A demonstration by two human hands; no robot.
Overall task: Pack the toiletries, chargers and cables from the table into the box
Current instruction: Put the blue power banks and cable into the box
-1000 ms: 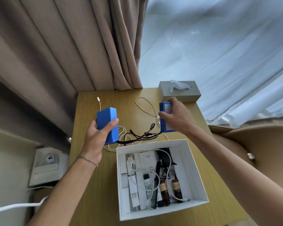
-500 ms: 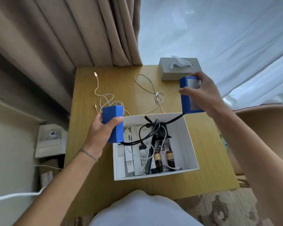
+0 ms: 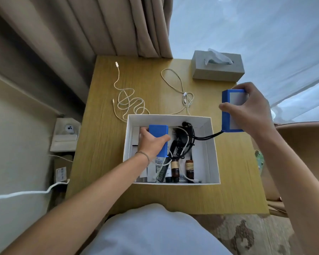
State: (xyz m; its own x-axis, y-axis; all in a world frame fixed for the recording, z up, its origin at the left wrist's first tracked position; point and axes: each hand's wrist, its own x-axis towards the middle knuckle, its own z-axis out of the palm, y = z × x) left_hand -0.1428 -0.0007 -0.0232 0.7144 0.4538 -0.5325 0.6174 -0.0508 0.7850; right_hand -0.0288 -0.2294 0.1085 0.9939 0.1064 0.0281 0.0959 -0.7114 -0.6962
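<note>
While our left hand (image 3: 152,142) lowers one blue charger block (image 3: 159,138) into the white box (image 3: 213,153), its fingers (image 3: 143,130) curled round it, our right hand (image 3: 250,111) grips the second blue block (image 3: 230,111) just outside the box's right wall, raised above the surface (image 3: 103,137). Black leads (image 3: 208,136) run from this block over the wall into the box. Beyond the box's far wall, two pale cables (image 3: 129,102) lie unpacked, near the tissue box (image 3: 217,68). We judge the taut leads could snag the wall or drag packed bottles (image 3: 189,168) askew.
</note>
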